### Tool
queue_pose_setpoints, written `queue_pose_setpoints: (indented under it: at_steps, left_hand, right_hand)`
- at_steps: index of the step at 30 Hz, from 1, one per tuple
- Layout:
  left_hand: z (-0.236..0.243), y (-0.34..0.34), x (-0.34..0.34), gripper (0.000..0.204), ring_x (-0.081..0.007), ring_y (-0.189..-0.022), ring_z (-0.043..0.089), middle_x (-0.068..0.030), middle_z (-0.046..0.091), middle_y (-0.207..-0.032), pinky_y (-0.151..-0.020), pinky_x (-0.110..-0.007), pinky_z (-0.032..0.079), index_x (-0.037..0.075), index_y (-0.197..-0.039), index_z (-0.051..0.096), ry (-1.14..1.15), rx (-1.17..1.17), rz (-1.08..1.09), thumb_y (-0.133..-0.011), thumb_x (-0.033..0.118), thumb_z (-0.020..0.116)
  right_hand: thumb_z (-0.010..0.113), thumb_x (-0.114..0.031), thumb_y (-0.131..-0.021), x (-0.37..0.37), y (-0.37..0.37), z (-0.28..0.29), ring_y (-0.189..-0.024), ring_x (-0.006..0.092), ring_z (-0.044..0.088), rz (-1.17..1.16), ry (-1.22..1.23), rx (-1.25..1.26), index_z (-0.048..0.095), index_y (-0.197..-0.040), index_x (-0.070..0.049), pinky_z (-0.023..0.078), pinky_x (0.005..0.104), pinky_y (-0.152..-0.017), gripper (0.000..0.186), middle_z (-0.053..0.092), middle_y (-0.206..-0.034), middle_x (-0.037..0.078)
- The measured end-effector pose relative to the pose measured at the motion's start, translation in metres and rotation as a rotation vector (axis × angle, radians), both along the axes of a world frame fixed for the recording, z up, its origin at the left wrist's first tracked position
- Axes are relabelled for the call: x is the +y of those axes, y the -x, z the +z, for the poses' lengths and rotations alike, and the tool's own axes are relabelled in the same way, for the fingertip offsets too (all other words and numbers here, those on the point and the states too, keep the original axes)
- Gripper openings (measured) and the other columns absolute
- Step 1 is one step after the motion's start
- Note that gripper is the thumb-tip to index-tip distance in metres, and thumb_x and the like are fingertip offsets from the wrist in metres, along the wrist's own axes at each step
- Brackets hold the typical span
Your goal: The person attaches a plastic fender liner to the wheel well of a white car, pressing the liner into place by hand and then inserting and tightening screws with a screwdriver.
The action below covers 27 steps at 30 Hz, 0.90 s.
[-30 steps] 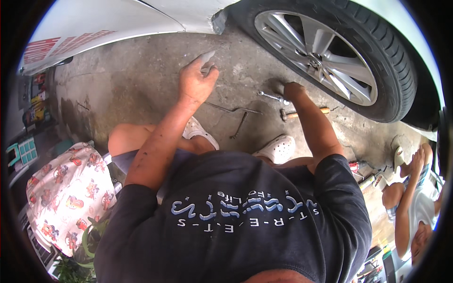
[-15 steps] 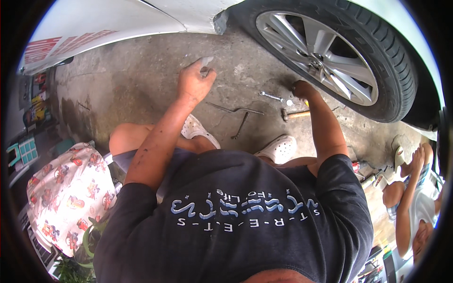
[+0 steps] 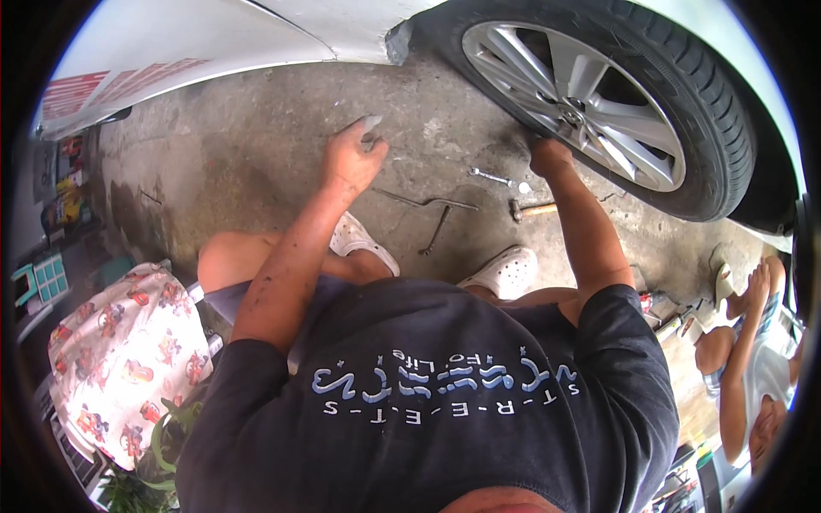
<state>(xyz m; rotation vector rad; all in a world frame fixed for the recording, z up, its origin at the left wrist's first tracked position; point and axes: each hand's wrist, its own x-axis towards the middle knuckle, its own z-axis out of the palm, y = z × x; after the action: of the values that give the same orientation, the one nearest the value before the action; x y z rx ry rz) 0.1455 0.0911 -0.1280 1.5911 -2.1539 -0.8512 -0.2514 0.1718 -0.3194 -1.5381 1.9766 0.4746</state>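
My left hand (image 3: 353,161) is held out in front of me over the concrete, its thumb and fingers apart with a gap between them. Its fingertips look grey, and I see nothing in its grasp. My right hand (image 3: 550,158) reaches down beside the lower edge of the tire (image 3: 731,128). Dark and blurred, its fingers cannot be made out. Near it on the ground lie a wrench (image 3: 492,177), a small round shiny piece (image 3: 524,187) and a hammer (image 3: 537,209) with a wooden handle. A bent metal bar (image 3: 428,202) and a shorter dark rod (image 3: 438,231) lie closer to my feet.
A white car body (image 3: 214,43) runs along the far side, with a silver alloy wheel (image 3: 581,107) at right. My pale clogs (image 3: 505,272) stand on the concrete. Another person (image 3: 753,359) sits at far right. A patterned cloth cover (image 3: 128,359) is at left.
My right hand has shifted slightly up and away, beside the tire. My left hand has moved a little left and down, its fingers still apart. The tools lie where they were.
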Motion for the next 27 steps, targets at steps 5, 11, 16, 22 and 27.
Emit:
queue_pose_setpoints:
  at_steps: [5, 11, 16, 22, 27]
  left_hand:
    - [-0.001, 0.028, -0.008, 0.043, -0.0215, -0.099, 0.077, -0.0159, 0.081, -0.112, -0.091, -0.035, 0.059, 0.007, -0.136, 0.072, -0.103, -0.007, 0.019, -0.093, 0.012, 0.072]
    - [-0.002, 0.037, -0.002, 0.045, -0.0338, -0.111, 0.075, -0.0194, 0.078, -0.121, -0.098, -0.044, 0.059, 0.007, -0.132, 0.074, -0.146, -0.074, -0.009, -0.092, 0.027, 0.08]
    - [-0.006, 0.01, 0.014, 0.051, -0.0421, -0.112, 0.073, -0.0242, 0.076, -0.12, -0.097, -0.047, 0.059, 0.007, -0.133, 0.073, 0.084, -0.012, -0.045, -0.087, 0.028, 0.075]
    - [0.024, 0.012, 0.025, 0.047, -0.044, -0.105, 0.072, -0.0234, 0.076, -0.112, -0.094, -0.05, 0.059, 0.009, -0.131, 0.072, -0.031, -0.094, -0.058, -0.088, 0.026, 0.071]
    - [0.003, 0.022, 0.014, 0.049, -0.0432, -0.104, 0.074, -0.0232, 0.076, -0.117, -0.095, -0.05, 0.059, 0.008, -0.133, 0.071, 0.035, -0.042, -0.12, -0.089, 0.029, 0.074]
  right_hand:
    - [0.072, -0.024, -0.091, 0.024, 0.024, -0.023, -0.124, 0.0349, 0.072, 0.084, -0.254, 0.012, 0.074, -0.137, -0.015, 0.06, 0.0487, -0.102, 0.047, 0.076, -0.132, 0.018]
    - [0.066, -0.061, -0.097, 0.068, 0.046, -0.064, -0.124, 0.0386, 0.072, 0.006, -0.122, 0.006, 0.063, -0.15, -0.017, 0.057, 0.0514, -0.104, 0.068, 0.074, -0.133, 0.021]
    - [0.052, -0.068, -0.104, 0.053, -0.035, -0.034, -0.125, 0.0425, 0.071, -0.01, -0.09, -0.008, 0.062, -0.149, -0.016, 0.058, 0.053, -0.101, 0.07, 0.072, -0.134, 0.024]
    - [0.073, -0.048, -0.099, 0.05, -0.06, -0.014, -0.125, 0.0382, 0.072, -0.055, -0.077, 0.072, 0.078, -0.125, -0.009, 0.06, 0.0485, -0.101, 0.048, 0.076, -0.13, 0.021]
    - [0.062, -0.055, -0.102, 0.038, -0.052, -0.039, -0.123, 0.0336, 0.074, -0.311, 0.035, -0.037, 0.078, -0.124, -0.005, 0.059, 0.0463, -0.1, 0.057, 0.077, -0.128, 0.02]
